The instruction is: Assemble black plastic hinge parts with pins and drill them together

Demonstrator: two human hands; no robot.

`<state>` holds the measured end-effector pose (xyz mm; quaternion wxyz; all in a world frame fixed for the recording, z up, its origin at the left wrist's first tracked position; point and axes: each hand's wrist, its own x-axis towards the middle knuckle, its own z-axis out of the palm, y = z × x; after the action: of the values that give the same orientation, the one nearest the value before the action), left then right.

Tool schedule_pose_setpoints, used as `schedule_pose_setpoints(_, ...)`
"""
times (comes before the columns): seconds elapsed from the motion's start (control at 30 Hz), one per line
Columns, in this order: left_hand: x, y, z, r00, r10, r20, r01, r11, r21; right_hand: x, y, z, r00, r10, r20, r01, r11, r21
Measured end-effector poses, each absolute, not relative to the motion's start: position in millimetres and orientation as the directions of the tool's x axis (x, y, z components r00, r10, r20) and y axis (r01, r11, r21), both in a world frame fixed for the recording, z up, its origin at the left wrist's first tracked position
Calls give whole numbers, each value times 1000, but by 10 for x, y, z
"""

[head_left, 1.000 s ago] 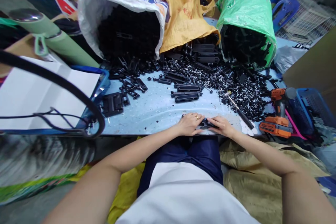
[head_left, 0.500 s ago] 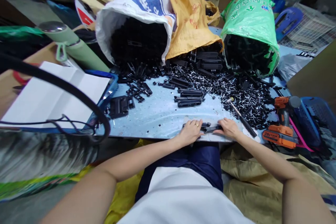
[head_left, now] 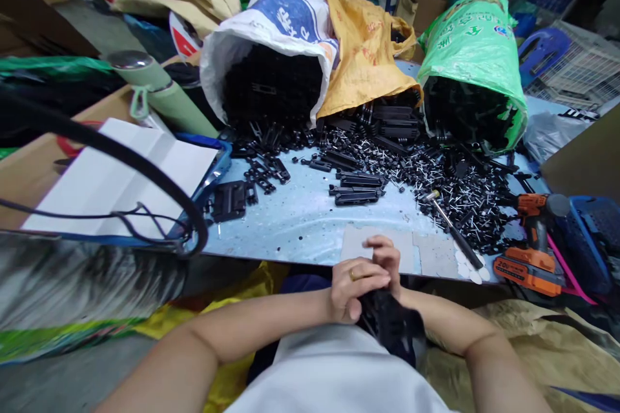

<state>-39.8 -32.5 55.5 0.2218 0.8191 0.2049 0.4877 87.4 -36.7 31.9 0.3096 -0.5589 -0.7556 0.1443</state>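
Observation:
Both hands are close together just off the table's front edge, above my lap. My left hand (head_left: 356, 284), with a ring on one finger, is closed on the upper end of a black plastic part (head_left: 394, 322). My right hand (head_left: 387, 261) is close behind it, partly covered, its fingers curled about the same part. Motion blurs the black part, which slants down toward my body; its exact shape is unclear. A grey plate (head_left: 356, 245) lies on the table (head_left: 276, 222) just beyond my hands. Several long black pieces (head_left: 358, 197) lie stacked farther back.
A hammer (head_left: 455, 232) lies right of the plates, beside a pile of black parts and pins (head_left: 460, 193). An orange cordless drill (head_left: 530, 264) stands at the right edge. White (head_left: 217, 71), yellow (head_left: 368, 77) and green (head_left: 469, 45) sacks line the back. A black cable (head_left: 140, 164) arches left.
Both hands have moved from the table edge back toward my body and come together, with the black part now over my lap. The grey plate beneath them is uncovered. The view has shifted slightly.

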Motion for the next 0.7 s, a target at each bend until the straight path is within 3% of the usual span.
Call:
schedule_pose_setpoints(0.07,-401,-192,377,426,474,771,227,-880,416,770,-117,263,-103,955,278,859,226,-459)
schedule_pose_setpoints(0.13,-445,0,218,455,439,775,374,-884,281,841,271,348,-167,952,256,892,256,-372)
schedule_pose_setpoints(0.2,-493,201,94,538,457,708,490,-853,178,1040,748,518,-250,939,236,895,317,-313)
schedule_pose_setpoints(0.3,-501,467,-5,635,534,558,594,-799,89,1385,1472,777,-139,966,218,948,194,-251)
schedule_pose_setpoints(0.43,-437,835,81,581,709,400,736,-668,116,1608,2171,969,-133,989,62,988,137,-65)
schedule_pose_setpoints(0.53,-530,1211,227,491,798,351,807,-568,163,1589,2427,1062,-171,985,-9,985,170,-42)
schedule_pose_setpoints(0.7,-968,1866,270,354,907,228,895,-399,201,1456,2173,1234,-284,958,32,958,285,-29)
